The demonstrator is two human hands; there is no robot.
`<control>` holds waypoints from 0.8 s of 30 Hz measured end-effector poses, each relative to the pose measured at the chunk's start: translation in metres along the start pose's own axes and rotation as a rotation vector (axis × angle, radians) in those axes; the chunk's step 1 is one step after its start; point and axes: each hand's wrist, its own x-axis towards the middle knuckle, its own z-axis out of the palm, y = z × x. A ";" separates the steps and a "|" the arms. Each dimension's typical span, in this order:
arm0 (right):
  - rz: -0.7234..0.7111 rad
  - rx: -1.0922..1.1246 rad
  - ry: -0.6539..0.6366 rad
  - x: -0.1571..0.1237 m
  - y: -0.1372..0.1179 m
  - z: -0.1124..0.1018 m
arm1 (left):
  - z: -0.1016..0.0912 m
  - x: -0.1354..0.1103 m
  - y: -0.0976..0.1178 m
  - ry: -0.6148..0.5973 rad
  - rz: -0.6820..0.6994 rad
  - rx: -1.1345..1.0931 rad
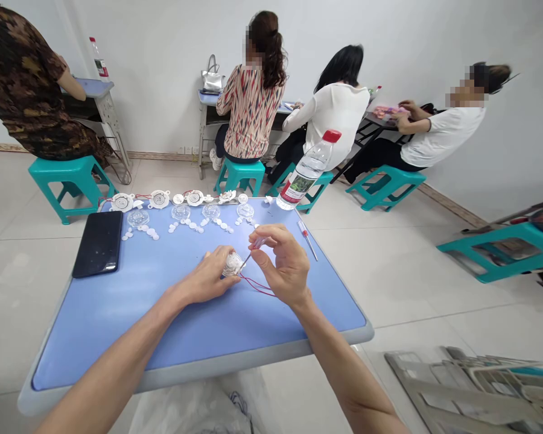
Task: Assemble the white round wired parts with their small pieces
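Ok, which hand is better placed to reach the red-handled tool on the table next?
The right hand, probably: it is closest to the red-handled tool, while the left hand is farther away and holds the clear round part.

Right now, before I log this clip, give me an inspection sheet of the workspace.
surface: blue tabletop with a grey rim.
job's things: clear round part in the left hand; white round parts in a row and clear domes near the far edge.
clutter: black phone, water bottle, small red-capped tool.
grippers: bare hands; right hand pinches a thin tool against the part.
cables: thin red wires trail from the part onto the tabletop.
surroundings: four co-workers seated on teal stools.
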 end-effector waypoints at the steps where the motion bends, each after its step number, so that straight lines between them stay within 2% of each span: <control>1: -0.012 -0.026 0.011 0.000 0.001 0.000 | 0.000 0.000 0.000 0.002 0.002 0.000; 7: -0.005 -0.089 0.110 0.001 0.002 0.001 | 0.001 0.000 -0.002 -0.013 -0.006 0.009; 16: 0.020 0.013 0.027 0.000 -0.001 -0.001 | 0.000 0.000 0.000 -0.011 -0.004 0.022; 24: -0.006 -0.072 0.067 0.000 0.003 0.001 | 0.000 0.000 -0.001 -0.007 0.001 0.014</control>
